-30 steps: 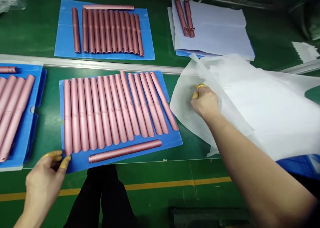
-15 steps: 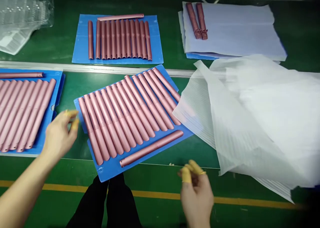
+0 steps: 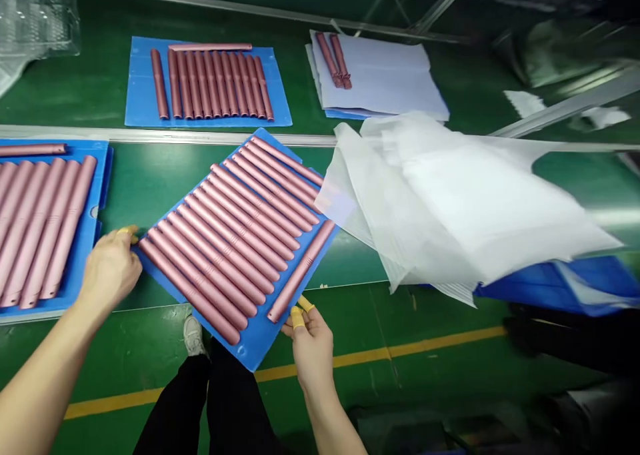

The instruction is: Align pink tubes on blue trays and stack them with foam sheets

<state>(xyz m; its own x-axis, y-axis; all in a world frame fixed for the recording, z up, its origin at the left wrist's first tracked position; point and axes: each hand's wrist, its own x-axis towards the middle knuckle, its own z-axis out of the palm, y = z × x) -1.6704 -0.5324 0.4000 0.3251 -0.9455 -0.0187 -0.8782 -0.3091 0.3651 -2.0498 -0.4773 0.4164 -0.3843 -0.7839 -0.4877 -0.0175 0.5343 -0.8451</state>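
A blue tray loaded with several pink metal tubes sits turned diagonally and juts over the near edge of the green belt. My left hand, with yellow finger cots, grips the tray's left corner. My right hand, also in finger cots, pinches the tray's lower right edge beside the single crosswise tube.
Another blue tray of pink tubes lies at the left, a third at the back. White foam sheets pile at the right over blue trays. Two tubes rest on stacked sheets behind. My legs show below.
The tray has been turned further and pulled toward me. My left hand closed on its left corner and my right hand rose from below to grip its near edge.
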